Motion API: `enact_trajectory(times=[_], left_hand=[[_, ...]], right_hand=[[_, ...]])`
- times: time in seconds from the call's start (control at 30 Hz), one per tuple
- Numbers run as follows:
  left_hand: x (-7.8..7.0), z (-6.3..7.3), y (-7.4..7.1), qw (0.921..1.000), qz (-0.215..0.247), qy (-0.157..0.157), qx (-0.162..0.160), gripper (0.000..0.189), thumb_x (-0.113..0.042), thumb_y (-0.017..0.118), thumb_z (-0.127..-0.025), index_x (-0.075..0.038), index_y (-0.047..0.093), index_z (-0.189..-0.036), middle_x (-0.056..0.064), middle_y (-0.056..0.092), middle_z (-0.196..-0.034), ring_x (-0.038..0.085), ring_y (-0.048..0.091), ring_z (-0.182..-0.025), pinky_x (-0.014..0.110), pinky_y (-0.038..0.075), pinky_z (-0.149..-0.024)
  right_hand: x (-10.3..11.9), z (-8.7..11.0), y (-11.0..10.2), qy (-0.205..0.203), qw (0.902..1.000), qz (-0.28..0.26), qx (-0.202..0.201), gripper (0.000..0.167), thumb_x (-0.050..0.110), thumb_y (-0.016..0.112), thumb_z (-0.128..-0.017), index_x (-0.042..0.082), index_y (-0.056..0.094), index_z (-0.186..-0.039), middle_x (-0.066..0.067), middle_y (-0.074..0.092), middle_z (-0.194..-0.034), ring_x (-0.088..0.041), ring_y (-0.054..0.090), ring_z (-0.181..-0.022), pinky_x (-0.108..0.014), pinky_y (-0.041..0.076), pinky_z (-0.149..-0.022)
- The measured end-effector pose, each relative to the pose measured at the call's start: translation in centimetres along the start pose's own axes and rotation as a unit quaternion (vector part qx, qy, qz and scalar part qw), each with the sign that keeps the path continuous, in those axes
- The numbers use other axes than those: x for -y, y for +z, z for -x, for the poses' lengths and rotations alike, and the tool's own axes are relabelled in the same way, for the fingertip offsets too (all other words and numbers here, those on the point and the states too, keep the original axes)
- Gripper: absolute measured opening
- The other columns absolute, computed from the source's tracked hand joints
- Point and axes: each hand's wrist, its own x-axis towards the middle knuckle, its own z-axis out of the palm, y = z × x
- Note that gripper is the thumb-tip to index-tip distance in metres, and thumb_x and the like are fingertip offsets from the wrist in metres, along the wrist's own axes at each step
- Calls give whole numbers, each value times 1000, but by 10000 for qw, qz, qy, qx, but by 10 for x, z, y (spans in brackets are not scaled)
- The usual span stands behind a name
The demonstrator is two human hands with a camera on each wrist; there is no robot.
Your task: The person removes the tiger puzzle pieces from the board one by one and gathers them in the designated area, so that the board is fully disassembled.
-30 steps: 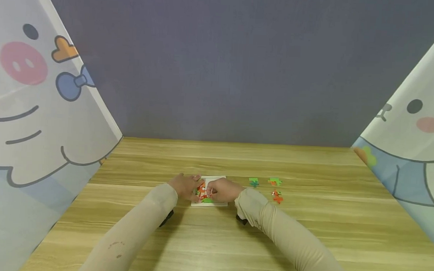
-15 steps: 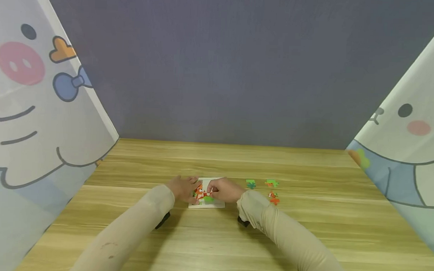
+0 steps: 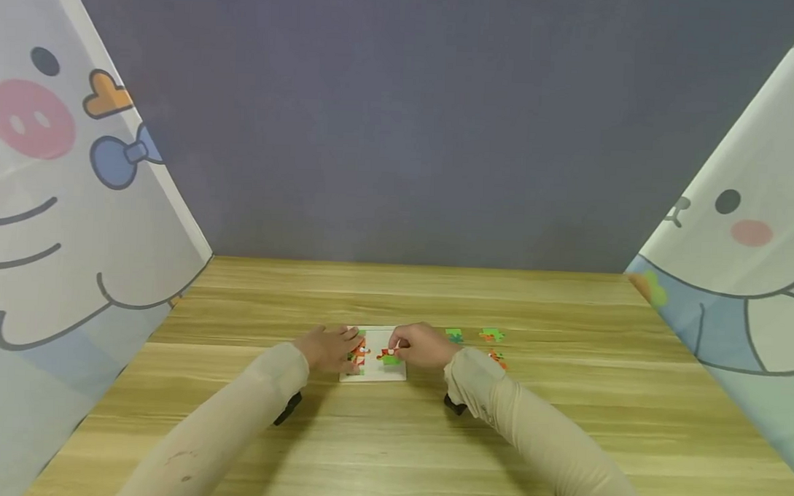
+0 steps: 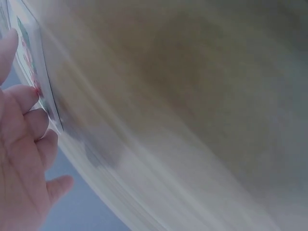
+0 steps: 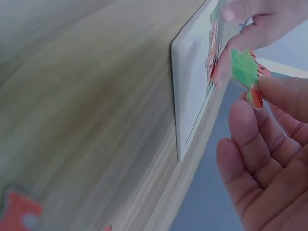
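Observation:
In the head view a white puzzle board (image 3: pixel 376 341) lies flat on the table. Joined orange, red and green puzzle pieces (image 3: pixel 360 347) fill its left part, and bare white shows to their right. My left hand (image 3: pixel 328 350) rests on the board's left side, fingers spread over those pieces. Between thumb and finger my right hand (image 3: pixel 422 345) pinches a green and red puzzle piece (image 3: pixel 389 359) over the board's right half. From the right wrist view, that puzzle piece (image 5: pixel 244 67) is clear of the board, tilted, its other fingers loosely curled below.
Loose pieces lie right of the board: a green and teal one (image 3: pixel 454 334), a green and orange one (image 3: pixel 492 334), and an orange one (image 3: pixel 497 359) partly behind the right sleeve. A grey wall (image 3: pixel 414 132) stands behind the table (image 3: pixel 363 451); printed curtains flank it.
My right hand has shifted right across the board with the puzzle piece, leaving a white gap beside the joined pieces. The left hand stays on the board. The head view has shifted slightly.

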Motion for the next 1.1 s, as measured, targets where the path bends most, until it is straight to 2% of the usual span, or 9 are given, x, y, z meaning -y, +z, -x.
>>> enact_trajectory(times=[0.13, 0.4, 0.63, 0.77, 1.1], left_hand=[[6, 5, 2, 9993, 277, 218, -108, 73, -51, 49, -101, -9, 30, -157, 12, 25, -163, 31, 22, -151, 60, 18, -118], [13, 16, 8, 9980, 145, 509, -355, 72, -50, 51, -100, -5, 36, -154, 15, 31, -160, 34, 27, -148, 62, 23, -115], [9, 27, 10, 9970, 317, 599, -365, 73, -49, 56, -98, -6, 37, -154, 13, 34, -160, 36, 29, -147, 64, 23, -114], [6, 30, 12, 9975, 211, 591, -335, 74, -49, 58, -97, -7, 37, -154, 12, 35, -159, 35, 30, -146, 64, 24, -114], [11, 36, 15, 9961, 475, 660, -330, 71, -48, 58, -98, -9, 39, -154, 12, 34, -159, 37, 28, -147, 65, 21, -114]], right_hand=[[-7, 5, -3, -85, 9999, -32, -63, 7, 2, 62, -96, 3, 67, -100, 3, 58, -72, -6, 42, -58, -22, 42, -61], [-21, 14, -8, -154, 9996, -107, -226, 7, -1, 61, -94, 1, 67, -98, 4, 55, -68, -5, 39, -57, -22, 43, -64], [-26, 21, -12, 31, 9994, -188, -278, 10, -1, 60, -94, 1, 68, -102, 2, 60, -76, -6, 44, -62, -22, 43, -63], [-28, 27, -16, 125, 9994, -180, -260, 11, -1, 60, -95, 1, 67, -103, 2, 57, -74, -7, 42, -60, -23, 41, -61], [-36, 44, -23, 463, 9977, -380, -330, 12, -1, 58, -96, -1, 67, -103, -6, 60, -70, -7, 42, -54, -23, 41, -58]])
